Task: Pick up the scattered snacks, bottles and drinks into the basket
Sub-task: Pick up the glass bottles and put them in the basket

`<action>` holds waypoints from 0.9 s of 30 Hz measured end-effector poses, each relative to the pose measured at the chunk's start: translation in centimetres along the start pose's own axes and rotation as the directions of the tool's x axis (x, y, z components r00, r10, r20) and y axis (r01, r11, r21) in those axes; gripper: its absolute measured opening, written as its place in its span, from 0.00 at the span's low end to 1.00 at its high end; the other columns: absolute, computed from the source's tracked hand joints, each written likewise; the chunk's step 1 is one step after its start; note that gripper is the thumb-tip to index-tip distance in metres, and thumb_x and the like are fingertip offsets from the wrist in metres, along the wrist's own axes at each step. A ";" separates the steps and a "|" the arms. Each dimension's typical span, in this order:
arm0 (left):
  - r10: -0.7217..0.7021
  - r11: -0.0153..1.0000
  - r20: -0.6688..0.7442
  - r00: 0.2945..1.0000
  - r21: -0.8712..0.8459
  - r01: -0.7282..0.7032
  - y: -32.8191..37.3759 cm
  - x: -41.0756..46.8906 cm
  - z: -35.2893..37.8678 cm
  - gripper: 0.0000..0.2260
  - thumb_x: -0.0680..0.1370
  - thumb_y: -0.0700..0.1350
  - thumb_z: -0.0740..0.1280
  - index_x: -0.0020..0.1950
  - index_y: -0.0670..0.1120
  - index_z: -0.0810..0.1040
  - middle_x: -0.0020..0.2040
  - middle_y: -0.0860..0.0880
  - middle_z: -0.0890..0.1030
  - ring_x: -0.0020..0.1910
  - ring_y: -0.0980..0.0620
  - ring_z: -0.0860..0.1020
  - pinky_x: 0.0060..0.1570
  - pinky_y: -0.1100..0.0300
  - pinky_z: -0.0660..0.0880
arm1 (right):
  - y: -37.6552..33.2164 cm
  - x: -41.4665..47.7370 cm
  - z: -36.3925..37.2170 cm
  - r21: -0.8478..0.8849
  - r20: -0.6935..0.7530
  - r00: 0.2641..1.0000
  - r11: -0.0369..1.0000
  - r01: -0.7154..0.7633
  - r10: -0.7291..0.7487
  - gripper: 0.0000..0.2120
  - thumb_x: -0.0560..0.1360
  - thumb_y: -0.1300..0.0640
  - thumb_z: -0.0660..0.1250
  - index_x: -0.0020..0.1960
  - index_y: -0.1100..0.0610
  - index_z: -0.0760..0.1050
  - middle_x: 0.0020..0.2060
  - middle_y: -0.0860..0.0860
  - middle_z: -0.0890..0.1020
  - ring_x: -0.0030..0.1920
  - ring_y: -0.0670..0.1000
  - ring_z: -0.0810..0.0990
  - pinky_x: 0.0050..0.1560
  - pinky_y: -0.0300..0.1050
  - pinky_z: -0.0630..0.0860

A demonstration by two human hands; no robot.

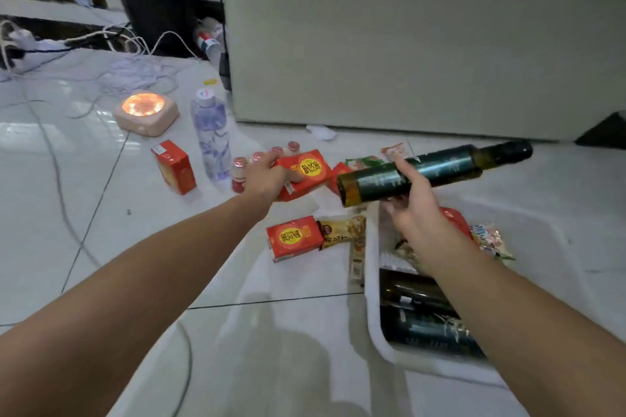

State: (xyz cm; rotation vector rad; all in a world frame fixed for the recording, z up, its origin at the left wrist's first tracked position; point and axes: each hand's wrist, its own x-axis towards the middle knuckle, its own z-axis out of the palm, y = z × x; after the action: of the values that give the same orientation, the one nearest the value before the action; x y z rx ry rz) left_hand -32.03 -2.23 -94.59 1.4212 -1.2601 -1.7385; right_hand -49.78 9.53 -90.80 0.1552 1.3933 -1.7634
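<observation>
My right hand (411, 210) grips a dark green glass bottle (440, 167), held sideways in the air above the white basket (374, 315). In the basket lie two dark bottles (423, 322) and snack packets (491, 240). My left hand (267, 176) is closed on a red drink carton (305, 173) on the floor. Behind it stand small red-capped yoghurt bottles (238, 173). A second red carton (294, 237) and a yellow snack bar (342, 230) lie left of the basket. Farther left are a clear water bottle (210, 135) and an upright red carton (174, 166).
A glowing pink lamp (145, 112) and loose cables (101, 78) lie on the white tiled floor at the left. A large grey cabinet (406, 37) stands behind the snacks. More snack packets (372, 159) lie near its foot. A dark bin (155, 0) stands at the back.
</observation>
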 end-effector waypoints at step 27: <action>0.465 0.291 0.572 0.676 0.622 -0.727 -4.5 -1.8 14.8 0.16 0.77 0.44 0.64 0.65 0.47 0.75 0.64 0.44 0.71 0.64 0.46 0.67 0.62 0.50 0.69 | -2.0 -4.3 -15.9 -0.580 -0.544 0.775 0.522 -0.625 0.322 0.25 0.78 0.44 0.60 0.54 0.69 0.73 0.36 0.64 0.82 0.37 0.60 0.84 0.36 0.50 0.82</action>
State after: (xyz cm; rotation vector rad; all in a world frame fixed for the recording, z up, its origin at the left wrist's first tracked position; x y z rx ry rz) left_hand -45.01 5.74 -97.98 0.7991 -2.6069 -0.7624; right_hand -54.70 25.23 -92.79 0.4104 2.0071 -0.6001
